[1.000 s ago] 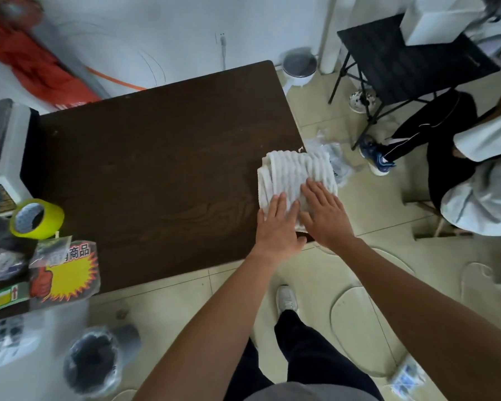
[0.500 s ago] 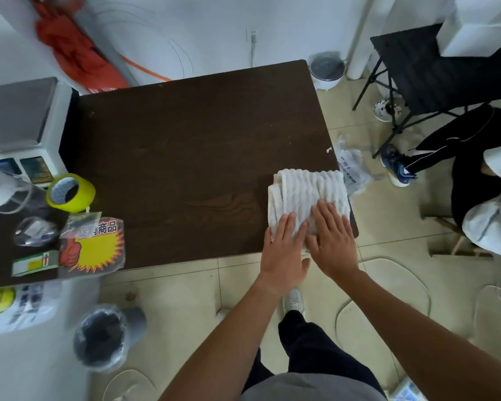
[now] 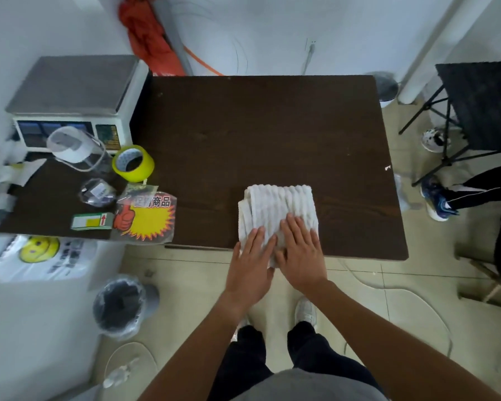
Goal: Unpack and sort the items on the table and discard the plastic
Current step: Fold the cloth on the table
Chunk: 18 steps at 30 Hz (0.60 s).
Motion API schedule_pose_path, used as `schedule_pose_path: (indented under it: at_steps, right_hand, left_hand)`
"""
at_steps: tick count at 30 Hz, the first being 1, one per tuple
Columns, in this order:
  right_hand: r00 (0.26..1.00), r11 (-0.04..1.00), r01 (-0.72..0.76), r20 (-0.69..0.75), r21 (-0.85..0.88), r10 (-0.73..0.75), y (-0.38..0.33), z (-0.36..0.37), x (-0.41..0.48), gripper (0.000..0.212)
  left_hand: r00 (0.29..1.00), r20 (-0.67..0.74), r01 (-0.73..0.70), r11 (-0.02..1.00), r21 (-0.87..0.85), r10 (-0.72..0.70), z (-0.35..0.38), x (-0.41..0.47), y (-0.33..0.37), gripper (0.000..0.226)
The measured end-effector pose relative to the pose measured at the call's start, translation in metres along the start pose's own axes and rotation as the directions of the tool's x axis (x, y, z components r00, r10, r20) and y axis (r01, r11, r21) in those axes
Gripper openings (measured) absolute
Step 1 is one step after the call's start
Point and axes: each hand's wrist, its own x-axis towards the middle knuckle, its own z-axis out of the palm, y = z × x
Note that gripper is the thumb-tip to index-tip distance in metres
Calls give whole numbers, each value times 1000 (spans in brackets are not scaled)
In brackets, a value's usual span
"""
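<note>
A folded white ribbed towel [image 3: 281, 206] lies on the dark wooden table [image 3: 258, 131] near its front edge. My left hand [image 3: 250, 261] and my right hand [image 3: 301, 250] rest side by side on the towel's near part, fingers straight and flat. At the table's left end sit a yellow tape roll [image 3: 133, 163], a packet of yellow starburst price tags [image 3: 148, 218], a small green-and-white box [image 3: 91, 221], a small bag with a dark item [image 3: 97, 192] and a white device in clear wrap [image 3: 73, 147]. A clear plastic wrapper [image 3: 402, 195] lies on the floor past the table's right edge.
A lined bin [image 3: 122, 305] stands on the floor front left. A weighing scale [image 3: 75, 96] sits at the back left. White smiley-face bags [image 3: 41, 256] lie on a low surface at left. A black folding table [image 3: 480, 105] and a seated person's legs [image 3: 457, 195] are at right.
The view has swung so the table's left end shows. The towel now lies further from the right edge, with both hands still flat on it.
</note>
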Motion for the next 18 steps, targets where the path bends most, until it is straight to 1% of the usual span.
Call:
schedule_pose_path:
  at_steps: [2, 5, 8, 12, 15, 18]
  right_hand:
    - [999, 1000, 23, 35, -4, -23, -22, 6, 8, 76]
    - [996, 999, 52, 76, 6, -52, -56, 14, 19, 73]
    - [989, 994, 90, 109, 63, -97, -89, 14, 29, 80]
    - [971, 985, 155, 174, 75, -166, -121, 15, 43, 88]
    - [972, 986, 150, 170, 66, -159, -137, 21, 52, 81]
    - [983, 992, 126, 134, 11, -126, -146, 27, 57, 73]
  left_hand:
    - [999, -15, 31, 1000, 4, -31, -3, -8, -24, 74]
    - [998, 1, 63, 998, 13, -63, -12, -20, -57, 71]
    - [996, 6, 90, 996, 11, -91, -21, -30, -86, 69]
    - [991, -4, 134, 991, 5, -134, -25, -41, -121, 70]
    - [991, 9, 135, 990, -29, -135, -29, -42, -136, 70]
    - [991, 5, 133, 989, -59, -133, -34, -38, -137, 69]
